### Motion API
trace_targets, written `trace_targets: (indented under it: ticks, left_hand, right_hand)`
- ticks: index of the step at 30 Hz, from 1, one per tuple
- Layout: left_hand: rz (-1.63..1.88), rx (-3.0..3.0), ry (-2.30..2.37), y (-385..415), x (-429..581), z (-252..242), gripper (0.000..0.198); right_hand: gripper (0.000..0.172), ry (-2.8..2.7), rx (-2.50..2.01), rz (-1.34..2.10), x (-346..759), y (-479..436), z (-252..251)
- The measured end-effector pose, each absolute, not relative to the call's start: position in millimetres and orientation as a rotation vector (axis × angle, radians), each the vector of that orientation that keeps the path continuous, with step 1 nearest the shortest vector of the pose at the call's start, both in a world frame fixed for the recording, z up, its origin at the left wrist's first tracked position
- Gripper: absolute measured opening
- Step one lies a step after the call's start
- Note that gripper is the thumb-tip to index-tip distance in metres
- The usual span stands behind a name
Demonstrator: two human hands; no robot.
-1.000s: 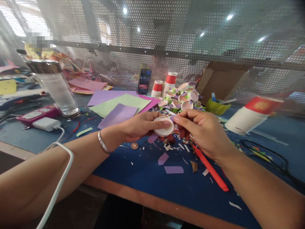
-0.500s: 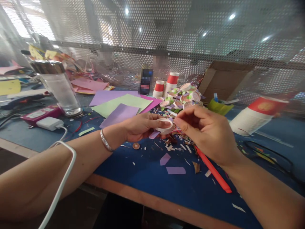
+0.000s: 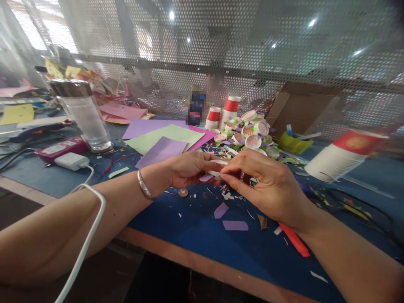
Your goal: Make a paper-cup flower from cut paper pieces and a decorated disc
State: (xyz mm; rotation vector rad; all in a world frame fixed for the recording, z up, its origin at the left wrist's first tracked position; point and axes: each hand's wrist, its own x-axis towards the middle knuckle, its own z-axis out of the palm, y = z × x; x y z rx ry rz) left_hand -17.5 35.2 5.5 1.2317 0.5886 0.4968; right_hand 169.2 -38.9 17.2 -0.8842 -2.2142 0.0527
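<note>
Head view: both hands meet just above the blue surface (image 3: 195,235), near its middle. The left hand (image 3: 189,168) pinches a small white disc (image 3: 217,164), round and thin-rimmed, with a lilac paper slip (image 3: 205,178) poking out beneath. The right hand (image 3: 268,185) closes its fingertips on the disc's right edge. This one looks mostly bare, I'd say, while a heap of patterned discs (image 3: 249,134) sits farther back, already covered in coloured bits. Matte paper scraps (image 3: 235,225) litter the near side.
</note>
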Motion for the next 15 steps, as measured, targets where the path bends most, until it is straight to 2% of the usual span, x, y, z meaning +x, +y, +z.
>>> trace_targets:
  ticks: [5,11,15]
  left_hand:
    - [0.521,1.248,0.487,38.4,-20.0,1.4,0.018]
    - [0.575,1.268,0.421,38.2,-24.4,9.4,0.012]
    - [0.560,1.274,0.413,37.1,-24.4,10.6,0.019]
  right_hand:
    - [0.007,-2.228,-0.858,0.004,169.3,-39.6,17.0]
    - [0.011,-1.968,-0.992,0.115,173.3,-37.3,14.0]
    - [0.008,-1.807,-1.120,0.223,177.0,-32.5,14.5]
